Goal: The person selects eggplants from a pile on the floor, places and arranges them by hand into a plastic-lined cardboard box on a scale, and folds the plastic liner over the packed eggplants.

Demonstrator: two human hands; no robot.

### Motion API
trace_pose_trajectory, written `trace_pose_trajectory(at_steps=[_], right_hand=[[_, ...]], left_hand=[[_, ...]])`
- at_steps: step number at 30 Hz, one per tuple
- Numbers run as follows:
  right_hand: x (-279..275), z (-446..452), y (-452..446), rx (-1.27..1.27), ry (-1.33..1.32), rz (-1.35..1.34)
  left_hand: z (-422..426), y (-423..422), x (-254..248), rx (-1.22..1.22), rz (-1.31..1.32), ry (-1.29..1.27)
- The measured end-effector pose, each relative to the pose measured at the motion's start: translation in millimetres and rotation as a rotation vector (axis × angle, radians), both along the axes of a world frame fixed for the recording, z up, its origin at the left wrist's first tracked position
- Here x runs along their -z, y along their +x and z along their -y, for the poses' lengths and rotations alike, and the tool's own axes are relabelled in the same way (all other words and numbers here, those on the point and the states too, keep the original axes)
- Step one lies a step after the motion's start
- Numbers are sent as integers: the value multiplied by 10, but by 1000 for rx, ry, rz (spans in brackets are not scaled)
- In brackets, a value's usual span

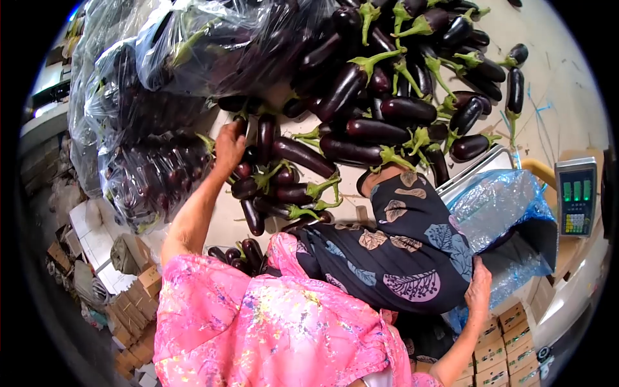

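My left hand [230,147] reaches forward, fingers closed around one end of a dark purple eggplant [240,124]; part of it is hidden by the hand. Loose eggplants [300,157] with green stems lie just to its right. Low on the right, my right hand [478,288] is beside my knee, its fingers partly hidden and closed at the edge of a blue plastic bag [500,193]. This clear-blue bag lines an open container with a dark inner wall [535,248].
A large heap of eggplants [393,109] covers the floor ahead. Clear plastic bags full of eggplants [155,174] stand at left. A scale display [576,197] with green digits is at far right. Cardboard boxes [500,355] are stacked at lower right, with flattened cardboard [132,319] at lower left.
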State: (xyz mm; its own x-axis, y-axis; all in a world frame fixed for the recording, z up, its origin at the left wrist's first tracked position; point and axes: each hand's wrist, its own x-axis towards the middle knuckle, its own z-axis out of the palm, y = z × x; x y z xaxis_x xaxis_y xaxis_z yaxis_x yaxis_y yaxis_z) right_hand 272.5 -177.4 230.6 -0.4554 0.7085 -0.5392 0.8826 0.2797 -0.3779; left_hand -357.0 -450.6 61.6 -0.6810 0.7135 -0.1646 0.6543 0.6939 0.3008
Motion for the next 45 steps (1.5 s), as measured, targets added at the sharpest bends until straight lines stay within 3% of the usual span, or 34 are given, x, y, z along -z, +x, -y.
trace_pose_trajectory(at_steps=[3, 5, 9, 13, 18, 20, 23, 29, 45], right_hand=[[8, -10, -33, 28, -7, 24], [-14, -32, -51, 38, -11, 30], [-14, -14, -39, 45, 13, 20], [-49, -26, -66, 71, -19, 20], [-4, -18, -45, 49, -9, 18], [14, -26, 12, 44, -16, 14], [-13, -57, -5, 44, -34, 25], [-117, -8, -78, 74, -3, 66], [-120, -41, -103, 72, -47, 96]], left_hand=[[-643, 495, -144, 8, 191, 257], [-1113, 767, -341, 27, 285, 286], [-1818, 1052, -242, 96, 388, 331], [-2234, 1264, 102, 81, 261, 296], [-2464, 1637, -90, -128, 441, 377], [-2516, 1792, -171, -84, 582, 485], [-2612, 2042, -495, 26, 571, 523], [-2672, 2251, -686, 266, 526, 647], [-2514, 2359, -809, 349, 682, 593]])
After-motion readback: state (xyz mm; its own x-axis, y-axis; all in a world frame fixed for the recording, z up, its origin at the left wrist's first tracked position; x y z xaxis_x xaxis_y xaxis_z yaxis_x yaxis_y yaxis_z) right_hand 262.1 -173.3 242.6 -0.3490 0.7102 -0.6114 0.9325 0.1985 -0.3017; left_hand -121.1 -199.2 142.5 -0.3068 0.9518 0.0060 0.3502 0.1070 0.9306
